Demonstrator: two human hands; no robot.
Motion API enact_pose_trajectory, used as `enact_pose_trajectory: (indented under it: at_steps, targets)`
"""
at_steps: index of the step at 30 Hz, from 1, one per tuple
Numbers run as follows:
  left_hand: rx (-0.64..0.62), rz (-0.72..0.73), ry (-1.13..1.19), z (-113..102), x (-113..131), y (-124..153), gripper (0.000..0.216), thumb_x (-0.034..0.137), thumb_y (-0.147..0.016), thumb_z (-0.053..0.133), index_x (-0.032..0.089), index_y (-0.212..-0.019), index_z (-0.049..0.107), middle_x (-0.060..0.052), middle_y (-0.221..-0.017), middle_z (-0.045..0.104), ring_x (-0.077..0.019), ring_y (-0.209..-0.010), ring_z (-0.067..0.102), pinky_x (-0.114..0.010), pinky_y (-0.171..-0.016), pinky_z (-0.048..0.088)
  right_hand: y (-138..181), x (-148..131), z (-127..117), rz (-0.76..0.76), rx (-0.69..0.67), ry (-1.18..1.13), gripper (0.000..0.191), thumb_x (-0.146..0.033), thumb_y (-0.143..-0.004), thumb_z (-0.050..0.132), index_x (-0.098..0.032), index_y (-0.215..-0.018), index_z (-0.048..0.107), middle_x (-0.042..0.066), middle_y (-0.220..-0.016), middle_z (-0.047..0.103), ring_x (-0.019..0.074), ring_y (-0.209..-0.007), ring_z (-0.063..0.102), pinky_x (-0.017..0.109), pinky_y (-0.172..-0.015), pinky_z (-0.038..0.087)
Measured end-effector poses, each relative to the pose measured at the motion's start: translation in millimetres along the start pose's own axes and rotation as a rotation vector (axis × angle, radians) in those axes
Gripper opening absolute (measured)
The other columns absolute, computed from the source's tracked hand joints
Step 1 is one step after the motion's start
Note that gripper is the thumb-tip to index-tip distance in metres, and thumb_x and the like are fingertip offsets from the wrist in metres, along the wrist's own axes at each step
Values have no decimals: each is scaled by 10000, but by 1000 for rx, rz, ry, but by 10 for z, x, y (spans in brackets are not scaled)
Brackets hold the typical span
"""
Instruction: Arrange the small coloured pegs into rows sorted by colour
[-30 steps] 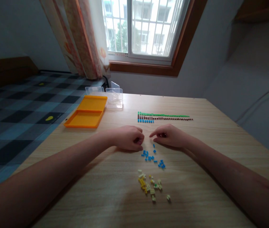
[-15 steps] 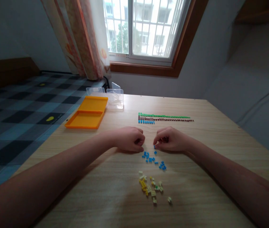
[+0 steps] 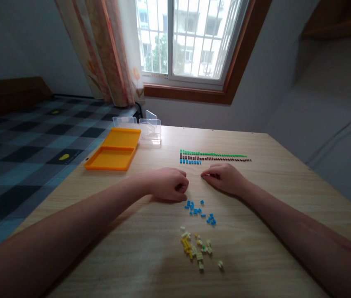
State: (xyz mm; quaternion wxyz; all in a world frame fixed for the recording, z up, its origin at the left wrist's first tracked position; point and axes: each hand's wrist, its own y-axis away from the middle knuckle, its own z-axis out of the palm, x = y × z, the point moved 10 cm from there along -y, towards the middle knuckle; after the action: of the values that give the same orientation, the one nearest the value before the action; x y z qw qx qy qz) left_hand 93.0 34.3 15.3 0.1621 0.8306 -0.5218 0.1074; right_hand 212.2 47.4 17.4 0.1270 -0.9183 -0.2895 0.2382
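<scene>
My right hand (image 3: 226,178) pinches a small blue toy brick (image 3: 202,176) between thumb and fingertips, just in front of the rows of bricks. Most of that brick is hidden by the fingers. To its left, my left hand (image 3: 169,183) rests on the table in a loose fist, and nothing shows in it. Loose blue bricks (image 3: 195,211) lie scattered nearer me, below both hands. Beyond the hands run a green brick row (image 3: 212,154), a dark brown row (image 3: 214,159) and a short blue row (image 3: 190,162).
Closer to me lies a pile of yellow and cream bricks (image 3: 194,248) with a green piece among them. An open orange case (image 3: 110,159) sits at the table's left edge, with clear plastic boxes (image 3: 150,130) behind it. A checkered bed (image 3: 39,140) adjoins the left side.
My right hand has moved away from the loose blue bricks towards the rows, carrying a blue brick in its fingertips. The left hand has stayed in place.
</scene>
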Motion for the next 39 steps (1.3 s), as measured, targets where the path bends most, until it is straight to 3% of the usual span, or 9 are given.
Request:
enact_pose_trajectory:
  at_steps: [7, 12, 23, 39]
  targets:
    - [28, 4, -2, -10, -13, -4, 202, 292, -779, 678, 187, -663, 550, 12, -749, 563, -126, -671, 499, -258, -638, 382, -18, 230, -79, 138, 133, 108, 192, -261, -899, 605, -223, -956, 785, 53, -937, 771, 196, -817, 688, 292, -746, 491]
    - [50, 2, -16, -19, -12, -9, 207, 301, -791, 666, 187, -659, 556, 10, -745, 579, -124, -658, 503, -259, -615, 366, -11, 214, -157, 154, 198, 66, 240, -182, -856, 581, -169, -999, 774, 60, -837, 742, 166, -692, 637, 277, -681, 482]
    - [303, 46, -149, -13, -86, -16, 326, 329, -883, 546, 178, -595, 526, 8, -673, 592, -114, -608, 516, -265, -561, 314, 4, 196, -141, 149, 180, 62, 213, -172, -817, 599, -196, -927, 779, 33, -759, 714, 147, -639, 603, 276, -665, 456]
    - [278, 34, -121, -36, -67, -13, 309, 324, -868, 554, 180, -595, 535, 2, -684, 589, -125, -628, 516, -276, -578, 328, -4, 243, -91, 139, 142, 68, 152, -239, -866, 627, -207, -880, 774, 34, -763, 702, 147, -643, 584, 278, -652, 435]
